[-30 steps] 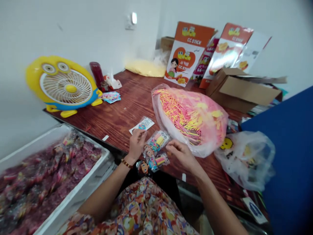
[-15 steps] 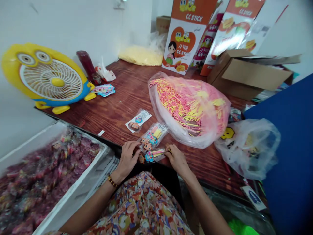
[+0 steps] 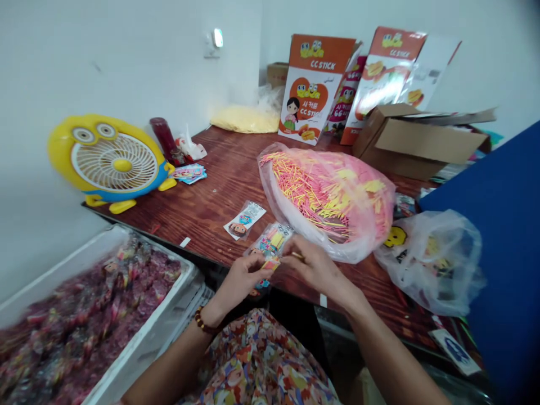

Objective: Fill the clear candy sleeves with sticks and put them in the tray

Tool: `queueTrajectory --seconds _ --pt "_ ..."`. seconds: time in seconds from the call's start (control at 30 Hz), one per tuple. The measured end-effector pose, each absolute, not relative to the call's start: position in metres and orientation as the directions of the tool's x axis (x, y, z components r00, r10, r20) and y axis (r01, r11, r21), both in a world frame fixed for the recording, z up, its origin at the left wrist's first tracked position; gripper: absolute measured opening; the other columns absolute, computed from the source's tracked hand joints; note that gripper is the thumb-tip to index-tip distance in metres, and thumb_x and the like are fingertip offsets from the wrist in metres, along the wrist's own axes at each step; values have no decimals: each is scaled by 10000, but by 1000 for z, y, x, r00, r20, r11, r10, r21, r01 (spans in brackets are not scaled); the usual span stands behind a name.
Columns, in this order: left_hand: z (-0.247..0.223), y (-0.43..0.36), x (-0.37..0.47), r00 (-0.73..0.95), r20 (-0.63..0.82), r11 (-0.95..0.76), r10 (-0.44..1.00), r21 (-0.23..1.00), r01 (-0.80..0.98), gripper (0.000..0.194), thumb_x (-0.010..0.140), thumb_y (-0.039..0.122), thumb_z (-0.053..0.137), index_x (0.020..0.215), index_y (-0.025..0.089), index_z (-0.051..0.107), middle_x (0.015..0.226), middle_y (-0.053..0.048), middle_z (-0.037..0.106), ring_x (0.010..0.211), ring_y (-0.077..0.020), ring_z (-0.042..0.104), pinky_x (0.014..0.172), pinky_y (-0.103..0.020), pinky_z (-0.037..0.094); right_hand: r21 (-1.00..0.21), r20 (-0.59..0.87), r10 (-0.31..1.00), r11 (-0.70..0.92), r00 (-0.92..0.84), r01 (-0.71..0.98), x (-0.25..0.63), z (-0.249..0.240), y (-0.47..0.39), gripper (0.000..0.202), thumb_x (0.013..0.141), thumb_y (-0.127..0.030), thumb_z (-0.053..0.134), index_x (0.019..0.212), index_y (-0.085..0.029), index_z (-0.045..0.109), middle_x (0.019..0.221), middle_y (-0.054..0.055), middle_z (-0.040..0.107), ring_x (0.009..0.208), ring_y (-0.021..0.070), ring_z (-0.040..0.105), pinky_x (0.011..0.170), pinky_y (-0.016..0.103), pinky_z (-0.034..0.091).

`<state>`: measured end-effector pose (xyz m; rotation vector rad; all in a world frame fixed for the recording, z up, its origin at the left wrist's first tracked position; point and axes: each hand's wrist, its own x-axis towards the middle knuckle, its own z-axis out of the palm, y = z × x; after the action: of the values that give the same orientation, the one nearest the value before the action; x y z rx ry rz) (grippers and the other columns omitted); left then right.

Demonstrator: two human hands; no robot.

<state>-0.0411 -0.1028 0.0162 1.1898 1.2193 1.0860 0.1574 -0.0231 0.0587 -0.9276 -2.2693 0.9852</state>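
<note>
At the near table edge, my left hand (image 3: 241, 281) pinches a small clear packet of pink and yellow sticks (image 3: 270, 264). Its printed lower part, with a cartoon face, hangs below my fingers. My right hand (image 3: 318, 267) comes in from the right, fingers closed at the packet's open-looking end; a ring shows on one finger. Just behind my hands lies another filled packet (image 3: 272, 239), partly covered by them. Farther left rests a flat printed packet (image 3: 244, 219). A large clear bag of loose pink and yellow sticks (image 3: 329, 197) lies open toward me.
Lower left stands a white foam box (image 3: 185, 275) heaped with wrapped items. A yellow character fan (image 3: 122, 165) is at the table's left. Cartons (image 3: 314, 84), an open cardboard box (image 3: 426, 140) and a yellow bag (image 3: 244, 119) stand behind. A plastic bag (image 3: 430, 261) and blue panel (image 3: 506, 242) are at right.
Both hands have lifted the packet from the table edge and moved it slightly up and right, closer together. The view has tilted up, so things appear lower.
</note>
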Motion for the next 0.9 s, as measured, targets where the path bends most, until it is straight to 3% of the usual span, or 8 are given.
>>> queueTrajectory --seconds 0.1,0.23,0.4,0.57,0.67,0.8,0.9 --pt "14 -102 -44 -50 -117 107 992 978 -179 266 756 369 774 865 134 708 813 -15 705 715 -139 600 697 -245 463 -924 99 809 291 -579 249 146 54 -23 231 839 -378 686 980 -210 612 895 -2 647 792 148 586 727 265 469" --pt "13 -101 -46 -126 -56 42 990 992 -117 245 780 364 762 873 137 755 828 -22 731 749 -153 620 739 -260 479 -980 3 779 126 -627 152 131 36 -31 211 825 -394 689 889 -196 657 834 -13 657 770 143 589 735 264 467" --pt "14 -98 -48 -90 -63 49 994 988 -149 244 809 359 735 923 145 765 881 -35 750 782 -167 650 767 -275 504 -990 61 873 114 -483 81 120 25 -34 206 808 -371 678 725 -191 622 674 -45 582 648 117 512 650 242 409" --pt "17 -98 -52 -117 9 -17 993 997 -70 246 844 386 696 861 142 724 819 -29 725 761 -154 642 745 -257 499 -1000 20 850 24 -526 1 117 27 -30 251 784 -420 708 753 -197 598 690 -42 618 645 127 540 668 257 438" --pt "20 -100 -51 -121 9 -16 993 998 -57 259 866 398 671 897 146 725 853 -34 732 773 -150 647 742 -250 496 -998 58 844 61 -533 -12 114 30 -30 275 795 -423 703 704 -196 575 661 -49 601 622 118 528 649 248 424" --pt "22 -101 -50 -87 -63 44 994 977 -209 286 789 362 759 984 153 741 918 -39 755 816 -153 663 785 -259 507 -991 99 842 133 -530 26 112 33 -30 270 831 -416 651 687 -193 599 623 -44 578 603 119 509 631 251 405" --pt "21 -101 -52 -48 -84 73 995 976 -204 280 727 337 806 915 133 768 874 -44 757 766 -151 650 746 -260 504 -989 78 845 133 -529 67 112 35 -31 260 821 -420 658 705 -194 604 643 -43 577 615 117 501 622 246 395"
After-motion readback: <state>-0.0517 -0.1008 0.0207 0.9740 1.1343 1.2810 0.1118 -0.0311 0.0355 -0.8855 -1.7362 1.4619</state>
